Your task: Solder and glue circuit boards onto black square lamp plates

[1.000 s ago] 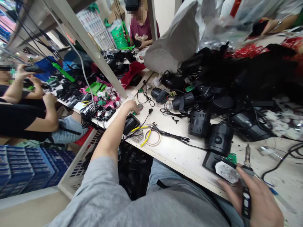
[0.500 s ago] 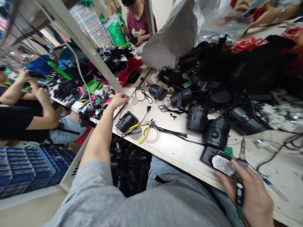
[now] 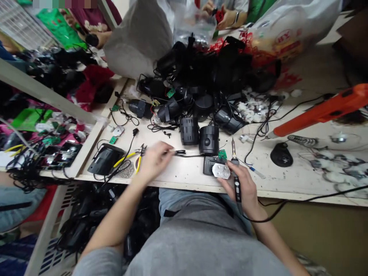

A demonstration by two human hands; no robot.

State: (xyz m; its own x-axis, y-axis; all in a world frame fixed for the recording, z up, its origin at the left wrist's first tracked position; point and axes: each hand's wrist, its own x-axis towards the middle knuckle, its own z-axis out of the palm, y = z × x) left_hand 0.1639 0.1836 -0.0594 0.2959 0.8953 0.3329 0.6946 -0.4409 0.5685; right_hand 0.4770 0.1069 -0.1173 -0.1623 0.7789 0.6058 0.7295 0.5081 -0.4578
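Note:
In my right hand [image 3: 244, 184] is a soldering iron [image 3: 237, 188], its metal tip pointing up and away from me. The fingers of that hand also touch a pale octagonal lens plate [image 3: 220, 171], which lies over a black housing [image 3: 208, 165] with a green circuit board [image 3: 222, 154] behind it. My left hand [image 3: 155, 161] hangs over the bench, smeared by motion, fingertips near a black cable [image 3: 189, 156]. Whether it holds anything is hidden by the blur. Left of it lie yellow-handled cutters [image 3: 138, 164] and another black housing [image 3: 105, 159].
Black lamp bodies [image 3: 189, 130] are heaped behind my hands. An orange electric screwdriver [image 3: 319, 111] juts in from the right. White wired parts [image 3: 324, 165] lie at the right. A metal post [image 3: 48, 90] slants across the left, and co-workers' hands [image 3: 227, 17] show at the back.
My left hand has moved from the far left of the bench toward the middle. The view has swung right. My right hand still holds the soldering iron by the lens plate.

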